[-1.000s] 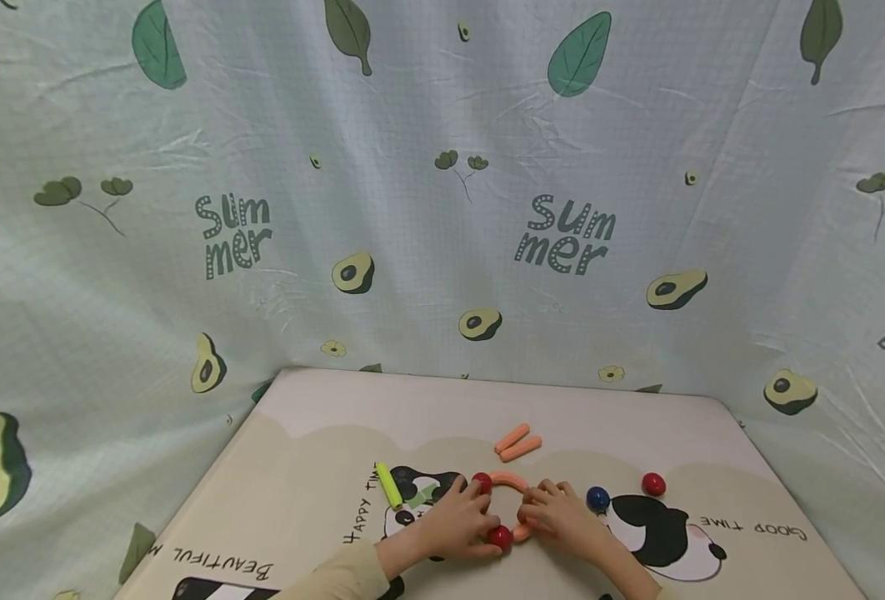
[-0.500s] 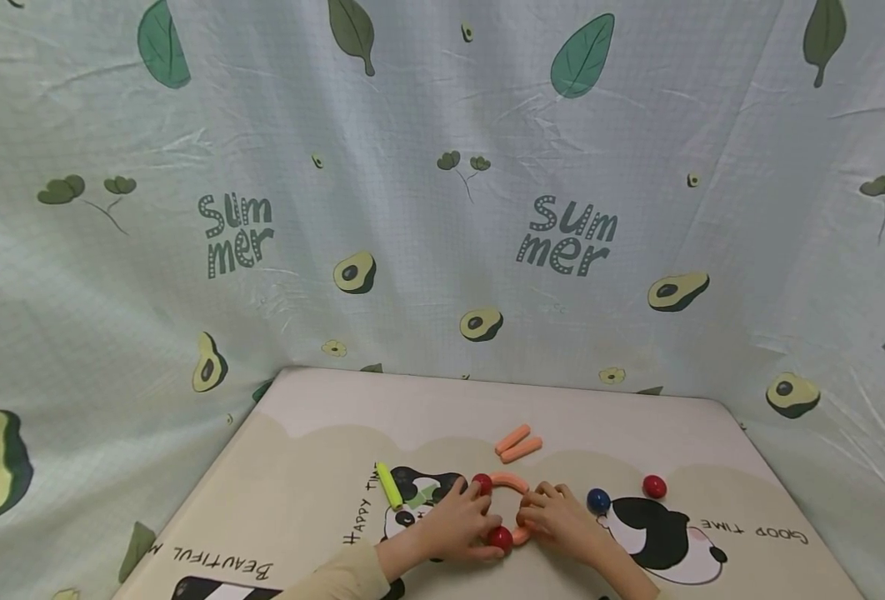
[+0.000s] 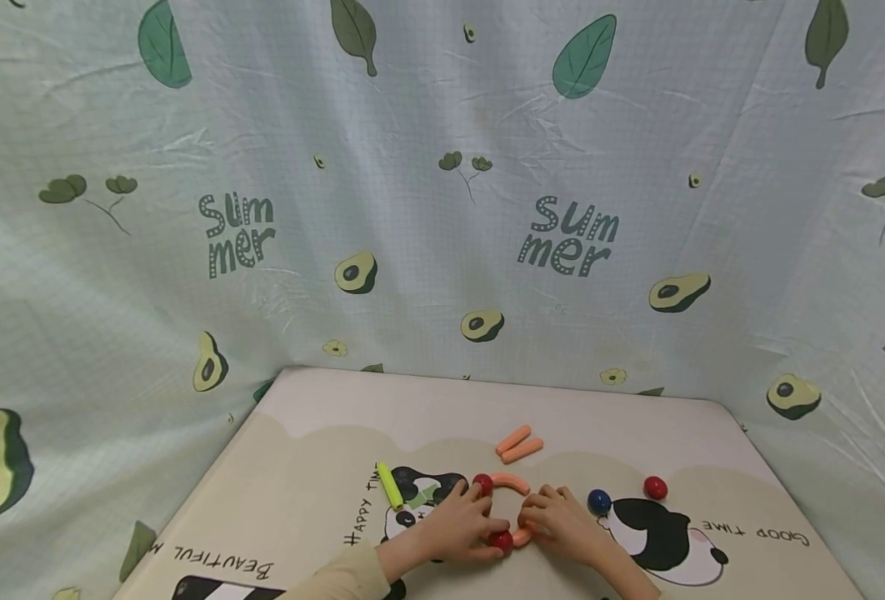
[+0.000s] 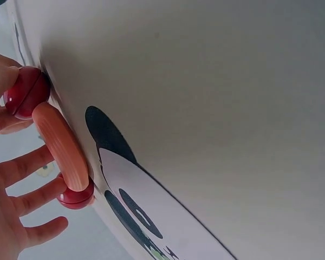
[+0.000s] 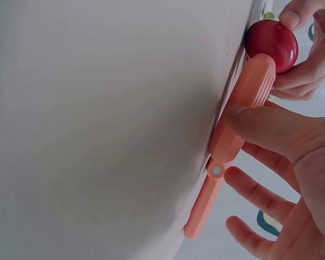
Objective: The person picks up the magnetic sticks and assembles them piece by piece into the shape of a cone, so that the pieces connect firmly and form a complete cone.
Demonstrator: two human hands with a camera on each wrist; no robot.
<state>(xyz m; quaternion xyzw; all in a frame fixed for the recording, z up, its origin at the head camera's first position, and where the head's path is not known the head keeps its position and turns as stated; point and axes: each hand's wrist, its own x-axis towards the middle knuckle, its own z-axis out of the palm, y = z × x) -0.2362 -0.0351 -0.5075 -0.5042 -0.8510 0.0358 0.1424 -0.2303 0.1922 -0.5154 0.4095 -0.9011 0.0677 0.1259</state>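
Note:
In the head view my left hand (image 3: 461,523) is at the left of a partial ring of red balls and curved orange rods. Its thumb and a finger hold the near red ball (image 4: 27,93). Its other fingers reach along the left curved orange rod (image 4: 62,146) to the far red ball (image 3: 482,483). From that ball the far curved rod (image 3: 512,482) bends to the right. My right hand (image 3: 558,521) pinches the right curved orange rod (image 5: 244,108), whose end sits against the near red ball. My left hand hides the left rod in the head view.
Two straight orange rods (image 3: 522,450) lie farther back. A yellow-green rod (image 3: 389,486) is at the left, and a blue ball (image 3: 599,502) and another red ball (image 3: 656,487) are at the right. A printed cloth hangs behind the table (image 3: 322,400).
A finger of my left hand has come down over the near red ball. My right hand has shifted slightly nearer me, opening a gap to the far curved rod's end.

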